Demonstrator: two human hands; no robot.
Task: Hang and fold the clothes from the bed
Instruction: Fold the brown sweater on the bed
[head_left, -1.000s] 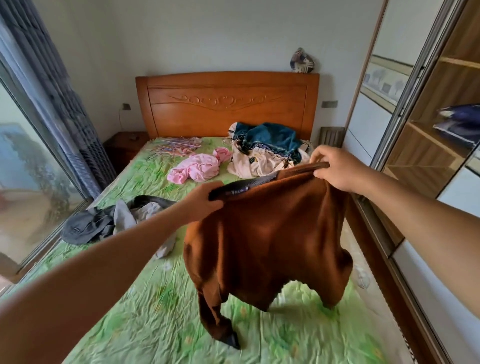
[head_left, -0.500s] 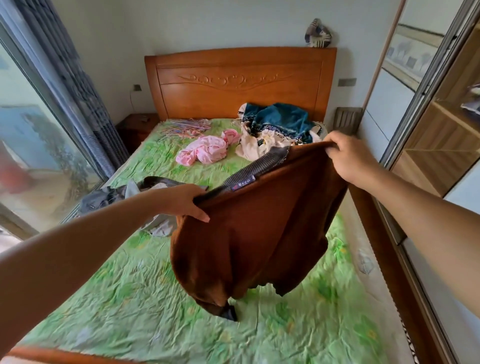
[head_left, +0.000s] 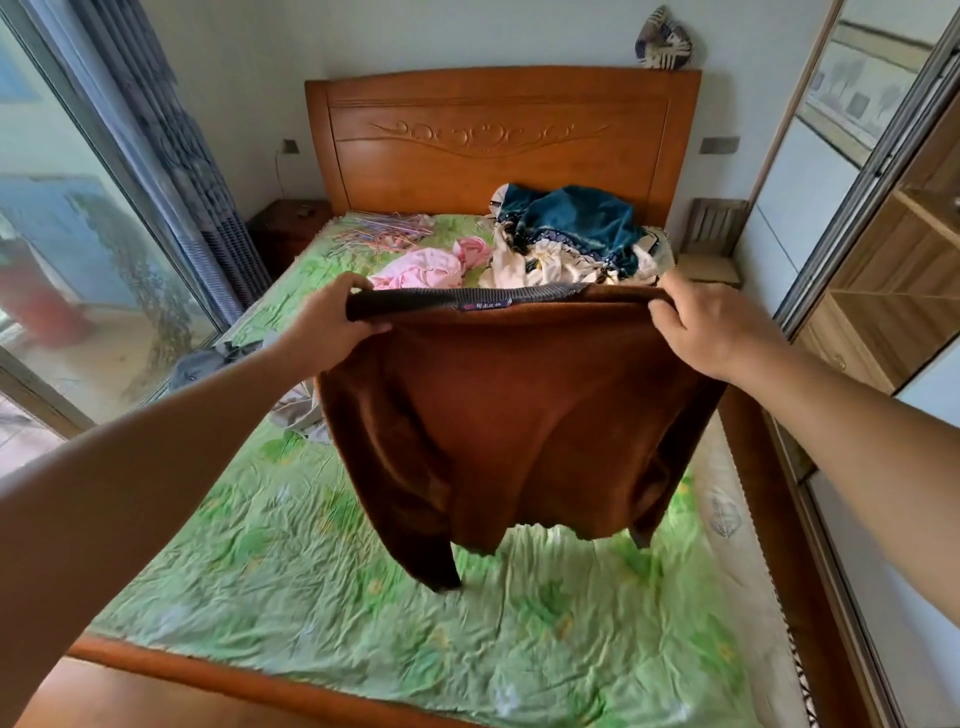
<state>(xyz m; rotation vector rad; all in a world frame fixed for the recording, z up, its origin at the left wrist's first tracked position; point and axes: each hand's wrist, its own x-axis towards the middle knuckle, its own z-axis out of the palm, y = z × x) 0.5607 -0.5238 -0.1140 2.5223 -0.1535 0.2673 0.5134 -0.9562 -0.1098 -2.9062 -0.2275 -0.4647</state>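
A: Where's the garment?
B: I hold the brown garment (head_left: 519, 426) up over the bed (head_left: 311, 571), its waistband (head_left: 467, 301) stretched between both hands, legs hanging.
A: Fingers?
B: My left hand (head_left: 327, 322) is curled round the band's left end; my right hand (head_left: 711, 327) is curled over the right end — both gripping.
A: The rest?
B: The pink clothes (head_left: 421, 267) and teal pile (head_left: 571, 223) lie far, by the headboard (head_left: 493, 156); grey clothes (head_left: 208, 358) left.

Bare green sheet (head_left: 311, 597) under brown garment (head_left: 519, 415); clothes heap (head_left: 566, 239) beyond

Grey clothes (head_left: 205, 364) half behind left forearm (head_left: 156, 447) and brown garment (head_left: 519, 415); label (head_left: 485, 306) lettering illegible.
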